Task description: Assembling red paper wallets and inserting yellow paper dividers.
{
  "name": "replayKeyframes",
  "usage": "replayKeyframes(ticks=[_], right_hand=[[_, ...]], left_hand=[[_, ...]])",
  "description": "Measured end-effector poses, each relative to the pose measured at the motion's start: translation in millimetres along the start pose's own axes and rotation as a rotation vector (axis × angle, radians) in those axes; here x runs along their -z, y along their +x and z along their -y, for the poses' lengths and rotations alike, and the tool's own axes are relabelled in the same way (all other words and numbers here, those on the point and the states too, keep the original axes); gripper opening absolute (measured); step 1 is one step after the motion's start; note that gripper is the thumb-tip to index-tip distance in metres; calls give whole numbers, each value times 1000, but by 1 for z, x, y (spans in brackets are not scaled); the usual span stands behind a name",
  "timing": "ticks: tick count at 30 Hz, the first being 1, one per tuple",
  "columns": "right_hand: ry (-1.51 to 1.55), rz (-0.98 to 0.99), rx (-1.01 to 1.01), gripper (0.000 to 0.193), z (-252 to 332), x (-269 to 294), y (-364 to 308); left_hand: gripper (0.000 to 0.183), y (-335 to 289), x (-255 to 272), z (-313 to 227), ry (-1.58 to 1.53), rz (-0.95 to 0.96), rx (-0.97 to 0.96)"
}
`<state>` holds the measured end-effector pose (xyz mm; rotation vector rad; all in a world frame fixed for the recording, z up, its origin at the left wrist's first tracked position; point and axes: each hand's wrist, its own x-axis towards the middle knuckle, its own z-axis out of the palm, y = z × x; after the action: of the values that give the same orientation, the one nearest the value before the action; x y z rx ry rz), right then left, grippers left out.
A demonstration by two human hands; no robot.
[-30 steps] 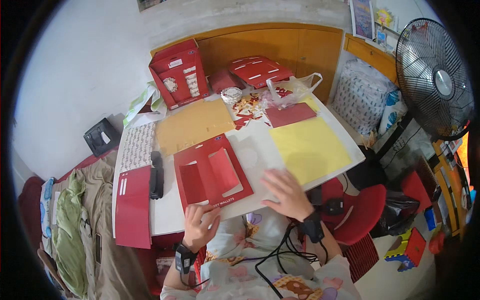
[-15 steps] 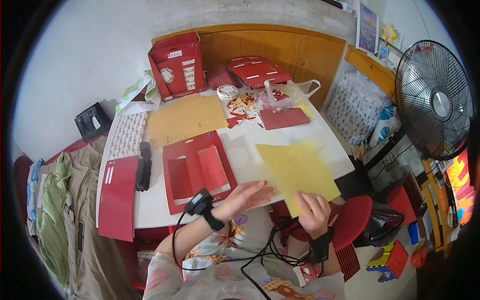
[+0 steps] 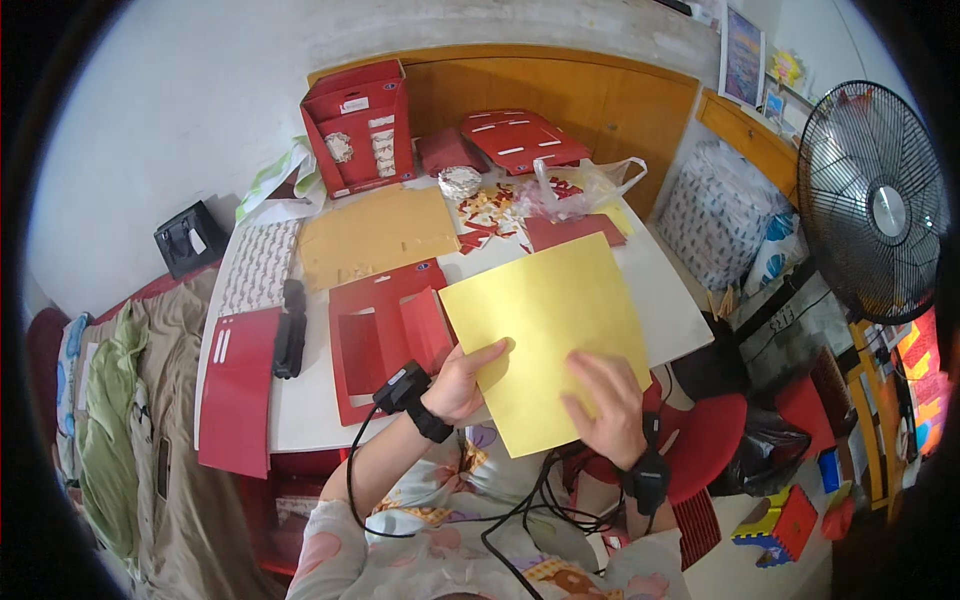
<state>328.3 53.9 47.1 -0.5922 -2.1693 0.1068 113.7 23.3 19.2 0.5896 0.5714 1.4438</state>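
Note:
A square-cornered yellow sheet of paper [image 3: 545,300] is held up tilted over the table's near edge. My left hand [image 3: 462,388] grips its left side, thumb on the face and the other fingers hidden behind. On the sheet's lower right face is my right hand [image 3: 612,418], its fingers stretched out and slightly blurred; nothing shows in its grasp. Behind the sheet's left corner lies a red cardboard piece [image 3: 375,285] with an opening and folded flaps. A dark red card [image 3: 560,232] lies partly hidden beyond the sheet.
On the white table [image 3: 490,262] are a brown board [image 3: 380,235], a long red card [image 3: 238,400], a black object [image 3: 289,330], paper scraps [image 3: 485,212], a clear plastic bag [image 3: 575,200] and a red box [image 3: 355,135]. A fan [image 3: 885,210] stands right; black cables [image 3: 535,500] cross my lap.
The yellow sheet has moved left and turned to face me more. My left hand, formerly apart from it, now grips its left side. My right hand has shifted from its lower edge onto its face.

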Motion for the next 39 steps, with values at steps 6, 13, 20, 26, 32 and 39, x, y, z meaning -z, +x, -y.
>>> replayKeyframes(ticks=[6, 13, 20, 26, 32, 39], right_hand=[[30, -226, -181, 37, 12, -16, 22], [142, -287, -225, 30, 23, -18, 22], [263, -313, -307, 20, 25, -12, 19], [315, -342, -271, 16, 25, -14, 21], [320, -367, -279, 13, 25, -13, 21], [318, -353, -300, 13, 29, -15, 23]], left_hand=[[37, -15, -7, 0, 25, 105, 0], [39, -19, 8, 0, -14, 147, 20], [37, -20, 11, 4, -201, 207, 127], [39, -19, 25, 8, -243, 267, 127], [33, -19, 19, 12, -254, 307, 93], [33, -20, 18, 11, -252, 291, 113]])
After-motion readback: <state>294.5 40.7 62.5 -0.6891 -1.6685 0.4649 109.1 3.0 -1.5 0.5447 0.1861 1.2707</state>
